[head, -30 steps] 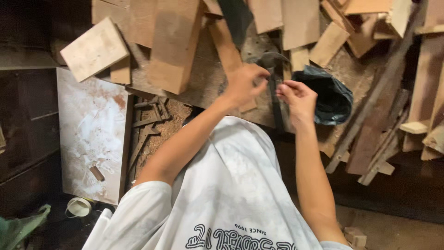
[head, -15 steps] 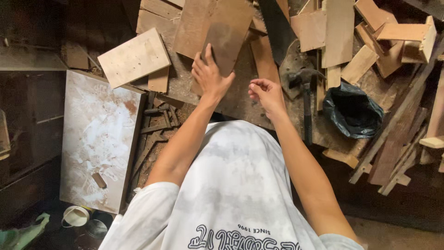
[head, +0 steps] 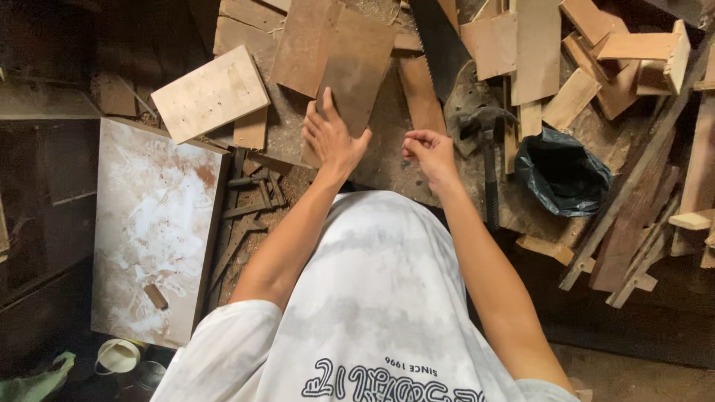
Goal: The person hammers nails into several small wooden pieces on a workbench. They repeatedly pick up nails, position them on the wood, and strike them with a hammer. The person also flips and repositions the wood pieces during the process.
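Wood lay everywhere: offcuts, planks and strips were heaped across the upper half of the frame over a sawdust-covered surface. The largest single thing was a pale, white-smeared board (head: 153, 231) lying flat at the left, with a small wood chip on its lower part. Above it, in the upper left, a light rectangular plywood offcut (head: 210, 93) sat tilted on the pile. At centre top lay a darker brown board (head: 356, 63), and the left hand (head: 331, 138) rested on its lower edge, fingers spread and pressing flat rather than clamped round it. To the right of centre a black plastic bag (head: 562, 173) gaped open among the scraps. A hand saw (head: 439, 41) with a dark blade slanted down from the top edge, and just below it a hammer (head: 488, 160) lay with its head up and its handle running down toward the person's right forearm. The right hand (head: 430, 152) hovered just beside the left, well apart from the board, with fingertips pinched together; whether it held something small, such as a nail, could not be told.

As a judgement, the brown board was held only by a flat palm on a loose, uneven heap, so it could slide or tip. The saw blade lay near both hands, and a careless reach for the hammer could graze its teeth.
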